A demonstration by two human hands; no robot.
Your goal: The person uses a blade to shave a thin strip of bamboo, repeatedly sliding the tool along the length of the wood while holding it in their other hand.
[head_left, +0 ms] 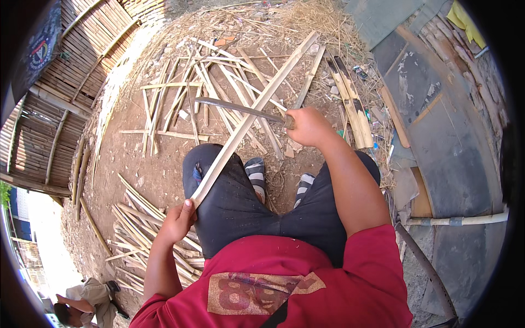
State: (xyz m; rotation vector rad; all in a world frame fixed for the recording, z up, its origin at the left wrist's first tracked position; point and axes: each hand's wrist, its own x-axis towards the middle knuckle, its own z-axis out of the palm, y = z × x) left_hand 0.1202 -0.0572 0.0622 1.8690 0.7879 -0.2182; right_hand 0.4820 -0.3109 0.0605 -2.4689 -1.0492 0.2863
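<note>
A long pale bamboo strip (pixel 246 124) slants from my left thigh up to the far right. My left hand (pixel 176 222) grips its near end beside my left knee. In my right hand (pixel 307 127) is the short handle of a machete (pixel 224 105), its dark blade pointing left. The blade crosses the strip around its middle, partly hidden behind it; whether the two touch I cannot tell. Split bamboo strips (pixel 205 82) lie scattered on the ground beyond my feet. More strips (pixel 136 218) are piled beside my left leg.
A woven bamboo wall (pixel 87 44) stands at the left. Dark sheets and boards (pixel 437 131) lean along the right side. Wider bamboo pieces (pixel 353 109) lie right of the scattered strips. A person (pixel 90 303) sits at the lower left. Dry straw (pixel 317 22) covers the far ground.
</note>
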